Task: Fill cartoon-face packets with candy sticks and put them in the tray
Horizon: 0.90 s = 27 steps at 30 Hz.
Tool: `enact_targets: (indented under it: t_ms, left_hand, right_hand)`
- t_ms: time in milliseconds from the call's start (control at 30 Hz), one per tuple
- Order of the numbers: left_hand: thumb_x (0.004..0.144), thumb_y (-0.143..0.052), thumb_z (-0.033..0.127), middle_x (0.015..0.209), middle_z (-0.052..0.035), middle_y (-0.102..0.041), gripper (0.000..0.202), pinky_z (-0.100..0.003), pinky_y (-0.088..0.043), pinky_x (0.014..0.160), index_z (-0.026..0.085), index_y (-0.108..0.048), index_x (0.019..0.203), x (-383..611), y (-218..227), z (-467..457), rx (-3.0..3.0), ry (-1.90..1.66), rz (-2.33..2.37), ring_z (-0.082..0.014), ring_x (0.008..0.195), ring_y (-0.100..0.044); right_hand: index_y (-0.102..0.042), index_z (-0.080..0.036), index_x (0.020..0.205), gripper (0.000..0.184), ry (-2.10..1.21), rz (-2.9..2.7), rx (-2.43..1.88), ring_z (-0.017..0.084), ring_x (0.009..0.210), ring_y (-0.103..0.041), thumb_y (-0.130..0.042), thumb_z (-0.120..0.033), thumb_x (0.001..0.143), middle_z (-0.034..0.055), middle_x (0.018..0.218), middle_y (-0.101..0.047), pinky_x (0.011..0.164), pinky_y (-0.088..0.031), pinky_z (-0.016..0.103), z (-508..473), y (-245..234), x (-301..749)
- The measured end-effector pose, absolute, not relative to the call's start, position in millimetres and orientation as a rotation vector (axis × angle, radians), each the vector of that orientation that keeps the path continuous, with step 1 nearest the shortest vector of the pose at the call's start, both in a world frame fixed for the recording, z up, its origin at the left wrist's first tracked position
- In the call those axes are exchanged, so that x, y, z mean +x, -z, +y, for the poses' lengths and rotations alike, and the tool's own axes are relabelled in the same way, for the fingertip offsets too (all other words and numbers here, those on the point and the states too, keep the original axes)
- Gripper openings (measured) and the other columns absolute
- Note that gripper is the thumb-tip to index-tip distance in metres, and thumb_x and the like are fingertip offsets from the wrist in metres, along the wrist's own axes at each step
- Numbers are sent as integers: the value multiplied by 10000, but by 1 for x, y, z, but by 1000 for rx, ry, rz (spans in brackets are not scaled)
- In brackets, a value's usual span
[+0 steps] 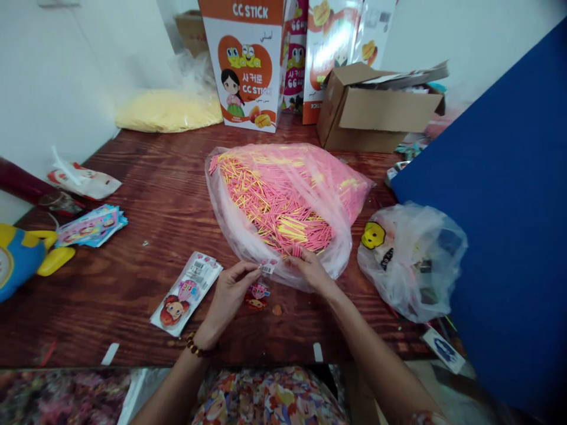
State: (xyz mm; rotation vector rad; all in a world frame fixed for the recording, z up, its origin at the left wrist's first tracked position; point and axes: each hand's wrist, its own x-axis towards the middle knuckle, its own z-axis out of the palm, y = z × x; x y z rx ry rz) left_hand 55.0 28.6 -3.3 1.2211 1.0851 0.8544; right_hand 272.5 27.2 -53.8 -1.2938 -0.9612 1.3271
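A large clear plastic bag point(230, 206) full of pink and yellow sticks point(274, 200) lies in the middle of the wooden table point(146, 195). My left hand point(230, 290) pinches the top of a small printed packet point(261, 286) at the bag's near edge. My right hand point(310, 268) is closed on a few pink sticks at the mouth of the bag, right beside the packet. Another flat printed packet point(186, 292) with a cartoon girl lies on the table just left of my left hand.
A stack of packets point(91, 225) and a yellow-blue toy point(22, 254) lie at the left. Printed cartons point(248, 59) and an open cardboard box point(372, 109) stand at the back. A crumpled clear bag point(411, 260) and a blue panel point(509, 206) are at the right.
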Motion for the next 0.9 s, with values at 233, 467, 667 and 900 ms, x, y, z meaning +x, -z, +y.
enact_targets:
  t_ms: [233, 467, 667, 900]
  left_hand:
    - [784, -729, 396, 768, -24, -702, 240, -225, -460, 626, 160, -752, 823, 57, 6, 30, 1255, -853, 1092, -140, 680, -574]
    - [821, -691, 397, 708, -8, -665, 246, -224, -454, 611, 159, -735, 776, 62, 10, 34, 1285, -828, 1061, -131, 641, -560]
    - [837, -660, 387, 710, -17, -676, 243, -236, -455, 637, 172, -746, 762, 67, 4, 39, 1380, -832, 1034, -148, 654, -574]
    - [820, -667, 404, 697, -6, -667, 260, -231, -439, 619, 169, -750, 747, 68, 0, 41, 1344, -864, 1009, -139, 641, -545]
  right_hand:
    - [-592, -233, 790, 256, -1309, -840, -1195, 160, 627, -581, -736, -432, 717, -32, 647, -631, 692, -502, 324, 36, 44, 274]
    - [-593, -243, 874, 265, -1321, -704, -986, 192, 713, -664, -731, -432, 751, -16, 709, -660, 759, -548, 374, 34, 7, 260]
    - [-548, -282, 939, 246, -1177, -652, -912, 219, 951, -683, -690, -412, 786, -8, 808, -682, 882, -544, 408, 36, -40, 239]
    - [-572, -266, 916, 202, -1239, -773, -935, 246, 979, -682, -644, -437, 832, 27, 850, -724, 818, -552, 408, 32, -28, 221]
